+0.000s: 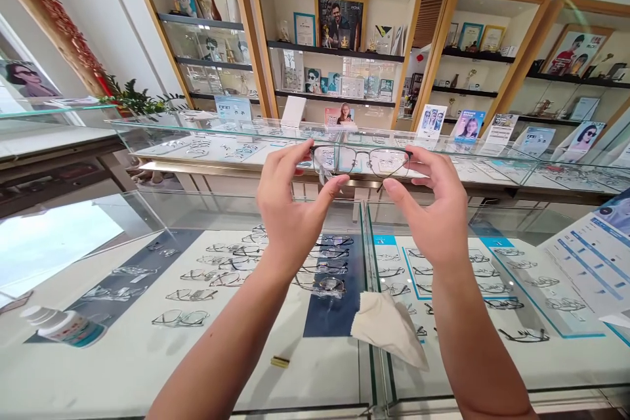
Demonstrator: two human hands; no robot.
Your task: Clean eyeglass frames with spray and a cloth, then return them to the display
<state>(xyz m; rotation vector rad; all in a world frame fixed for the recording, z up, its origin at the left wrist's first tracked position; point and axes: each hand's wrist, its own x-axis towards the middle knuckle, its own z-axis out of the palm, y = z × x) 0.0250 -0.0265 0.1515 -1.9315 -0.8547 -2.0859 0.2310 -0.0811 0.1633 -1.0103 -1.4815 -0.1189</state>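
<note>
While left hand [294, 207] and right hand [436, 207] hold the glasses [363, 152] up over the counter [231, 374], fingers at the outer corners and thumbs parted below, light even pressure from both sides, fingertips off the lenses [387, 162], should stop them twisting

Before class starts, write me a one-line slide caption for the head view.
Left hand and right hand hold up eyeglasses at a glass display case of spectacle frames.
</note>
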